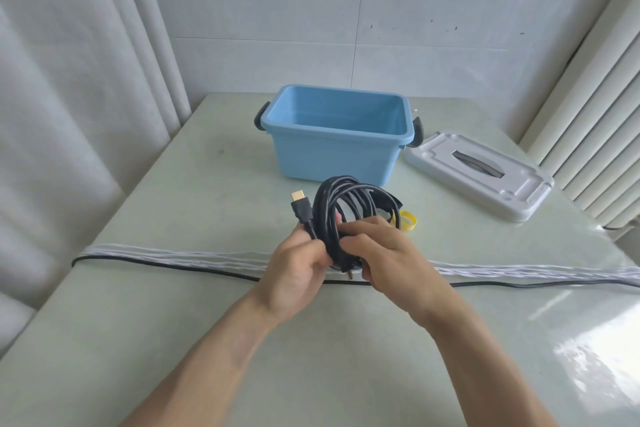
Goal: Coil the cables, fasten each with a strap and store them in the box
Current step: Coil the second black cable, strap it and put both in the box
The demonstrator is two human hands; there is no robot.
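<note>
A black coiled cable (349, 199) with a gold-tipped plug (299, 201) is held upright above the table, just in front of the open blue box (337, 146). My left hand (299, 267) grips the coil's lower left side and the plug lead. My right hand (388, 250) holds the coil's lower right, fingers curled round the strands. A black strap (389, 199) hangs at the coil's upper right. A yellow strap (409, 220) lies on the table behind the coil, partly hidden.
The box's grey lid (479, 172) lies on the table to the right of the box. A white cable (194, 255) and a thin black cable (166, 265) stretch across the table under my hands. Curtains hang at left; a radiator stands at right.
</note>
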